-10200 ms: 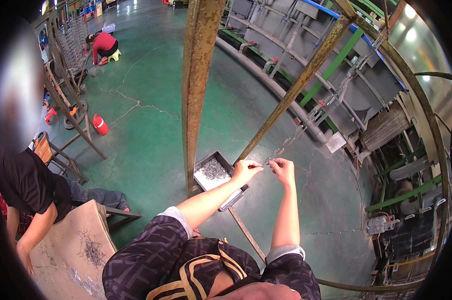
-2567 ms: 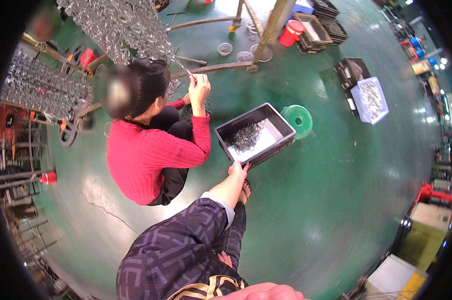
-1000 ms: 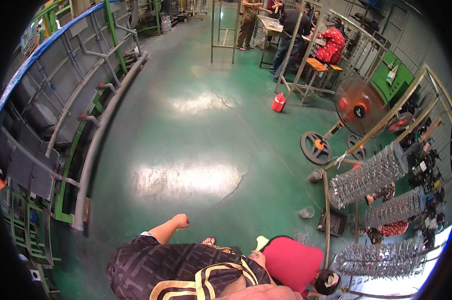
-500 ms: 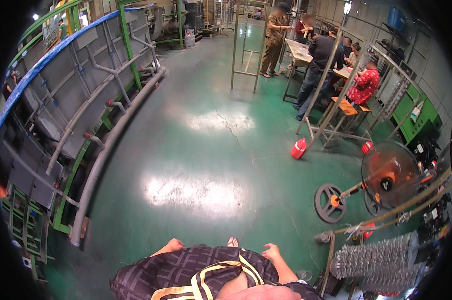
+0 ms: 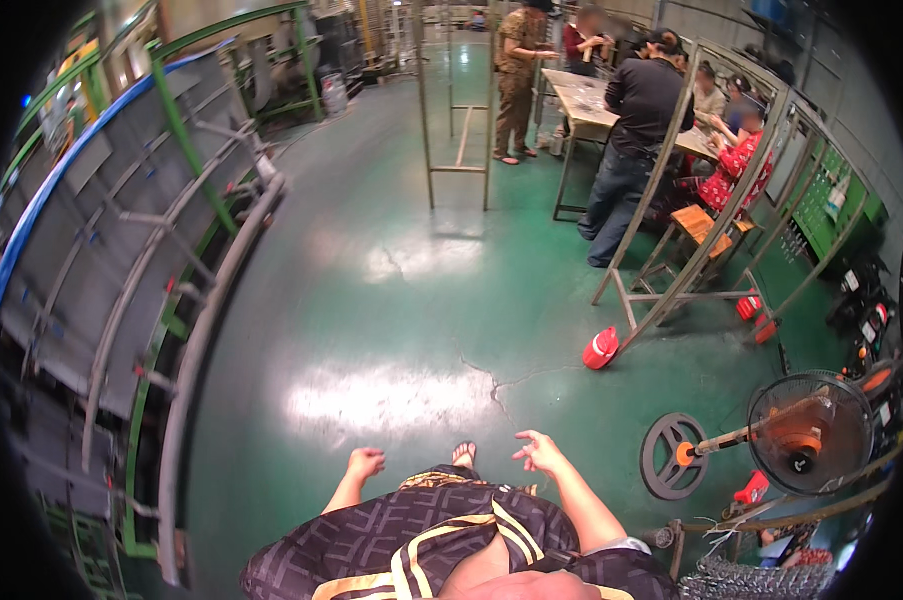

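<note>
The person stands on the glossy green-painted concrete floor (image 5: 412, 300), both hands empty and held low in front of the body. The left hand (image 5: 364, 463) is closed, fingers curled together into a loose fist, touching nothing. The right hand (image 5: 542, 452) is open, fingers (image 5: 524, 455) spread apart and slightly bent, holding nothing. Between the two hands, one sandalled foot (image 5: 464, 455) shows on the floor, just above the hem of the dark patterned garment with yellow stripes (image 5: 422, 525).

A thin crack (image 5: 492, 375) runs across the floor just beyond the hands. Further off on the person's right lies a red plastic container (image 5: 601, 348), tipped on its side at the foot of a slanted grey metal frame (image 5: 692, 220). A round floor fan with an orange hub (image 5: 810, 432) stands near the right edge of the floor, its disc base (image 5: 674, 456) beside it. Grey metal racking with green posts (image 5: 122, 260) lines the left edge. Several people stand and sit at a long pale surface (image 5: 592, 100) at the far end.
</note>
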The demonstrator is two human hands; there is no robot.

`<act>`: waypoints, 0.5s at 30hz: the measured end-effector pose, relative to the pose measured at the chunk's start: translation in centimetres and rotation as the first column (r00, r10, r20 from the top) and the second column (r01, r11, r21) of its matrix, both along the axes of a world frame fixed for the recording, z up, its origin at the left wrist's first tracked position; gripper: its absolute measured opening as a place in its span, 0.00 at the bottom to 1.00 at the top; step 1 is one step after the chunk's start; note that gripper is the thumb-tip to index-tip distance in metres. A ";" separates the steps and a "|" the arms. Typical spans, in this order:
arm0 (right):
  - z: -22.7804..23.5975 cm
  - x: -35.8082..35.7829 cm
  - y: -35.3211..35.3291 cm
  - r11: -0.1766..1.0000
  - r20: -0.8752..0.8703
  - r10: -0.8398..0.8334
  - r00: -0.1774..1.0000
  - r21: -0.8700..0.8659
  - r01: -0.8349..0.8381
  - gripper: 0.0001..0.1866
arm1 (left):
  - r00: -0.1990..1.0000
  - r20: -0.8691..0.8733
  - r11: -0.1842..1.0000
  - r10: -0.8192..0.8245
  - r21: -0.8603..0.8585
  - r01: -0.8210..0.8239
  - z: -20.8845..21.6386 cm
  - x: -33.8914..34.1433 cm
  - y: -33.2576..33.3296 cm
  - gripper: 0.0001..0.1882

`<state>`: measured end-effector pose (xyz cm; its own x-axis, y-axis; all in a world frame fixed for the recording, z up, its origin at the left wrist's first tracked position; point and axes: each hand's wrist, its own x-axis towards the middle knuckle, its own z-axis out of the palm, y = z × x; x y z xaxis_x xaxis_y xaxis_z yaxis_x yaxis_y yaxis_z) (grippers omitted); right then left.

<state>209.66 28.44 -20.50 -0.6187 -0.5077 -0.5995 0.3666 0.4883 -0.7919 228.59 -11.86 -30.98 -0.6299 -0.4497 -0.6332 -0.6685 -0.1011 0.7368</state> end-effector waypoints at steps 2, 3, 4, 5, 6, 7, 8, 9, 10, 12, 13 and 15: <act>2.7 -5.5 -2.8 0.999 -0.028 0.005 1.000 -0.052 -0.006 0.22 | 0.977 -0.165 0.987 -0.139 -0.105 0.122 2.3 -12.6 -0.7 0.14; 3.9 -8.4 -3.8 0.995 -0.044 -0.039 0.998 -0.090 0.034 0.23 | 0.956 -0.193 0.970 -0.222 -0.139 0.198 5.5 -19.3 0.0 0.14; 5.2 -11.1 -5.1 0.989 -0.054 -0.067 0.996 -0.138 0.059 0.23 | 0.909 -0.259 0.940 -0.326 -0.195 0.281 7.9 -25.0 0.3 0.14; 6.0 -13.8 -6.2 0.978 -0.063 -0.099 0.993 -0.189 0.086 0.23 | 0.845 -0.318 0.898 -0.431 -0.250 0.363 10.9 -30.2 1.1 0.13; 7.2 -16.8 -6.8 0.962 -0.080 -0.126 0.989 -0.254 0.103 0.26 | 0.737 -0.415 0.843 -0.533 -0.330 0.424 15.0 -35.7 2.4 0.13; 7.2 -19.8 -7.7 0.941 -0.056 -0.166 0.984 -0.309 0.141 0.26 | 0.677 -0.434 0.804 -0.594 -0.330 0.494 18.0 -40.2 3.5 0.12; 6.9 -22.4 -8.5 0.916 -0.026 -0.205 0.978 -0.358 0.182 0.27 | 0.614 -0.451 0.760 -0.647 -0.325 0.562 20.0 -44.1 4.7 0.12; 6.6 -25.6 -9.2 0.889 -0.002 -0.241 0.971 -0.401 0.220 0.27 | 0.573 -0.433 0.713 -0.696 -0.330 0.618 20.9 -47.8 5.7 0.12; 6.6 -29.0 -10.0 0.882 0.010 -0.234 0.972 -0.418 0.217 0.29 | 0.530 -0.416 0.666 -0.739 -0.333 0.668 21.2 -51.4 6.5 0.11; 6.9 -36.0 -11.9 0.882 -0.011 -0.198 0.980 -0.439 0.173 0.30 | 0.416 -0.454 0.594 -0.788 -0.384 0.707 20.9 -57.2 7.7 0.13; 7.2 -39.8 -12.5 0.883 -0.031 -0.185 0.982 -0.444 0.152 0.31 | 0.382 -0.461 0.570 -0.801 -0.391 0.723 21.9 -60.0 8.4 0.13; 6.9 -47.4 -14.0 0.907 -0.025 -0.099 0.995 -0.412 0.080 0.33 | 0.433 -0.376 0.570 -0.819 -0.460 0.680 22.6 -65.5 8.4 0.13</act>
